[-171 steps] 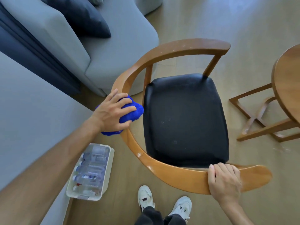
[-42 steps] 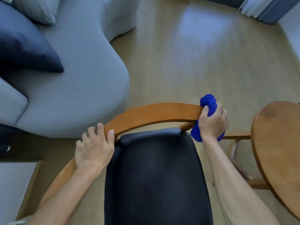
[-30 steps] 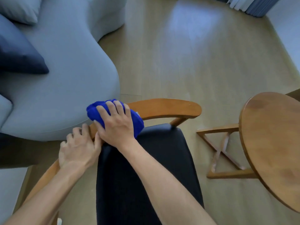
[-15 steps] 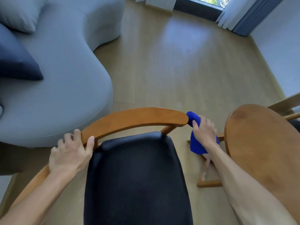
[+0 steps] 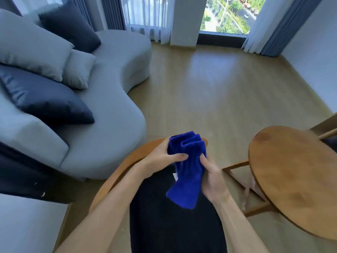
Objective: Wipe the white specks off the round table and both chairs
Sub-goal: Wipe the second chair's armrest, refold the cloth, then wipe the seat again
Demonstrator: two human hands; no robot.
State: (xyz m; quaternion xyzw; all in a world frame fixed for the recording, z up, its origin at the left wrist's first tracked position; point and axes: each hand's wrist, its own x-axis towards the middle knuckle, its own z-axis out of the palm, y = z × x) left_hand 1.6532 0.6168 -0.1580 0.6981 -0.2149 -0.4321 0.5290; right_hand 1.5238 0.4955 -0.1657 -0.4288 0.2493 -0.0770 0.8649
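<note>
Filling the left of the room is the sofa (image 5: pixel 102 99); below it the chair (image 5: pixel 175 216) sits under the person, with the table (image 5: pixel 295 179) just to its right. Half a second ago the right hand (image 5: pixel 211 178) wiped past the rail's end while the left hand (image 5: pixel 160 159) gripped the rail; now both pinch the cloth (image 5: pixel 186 167) above the seat, probably refolding before wiping on.
</note>
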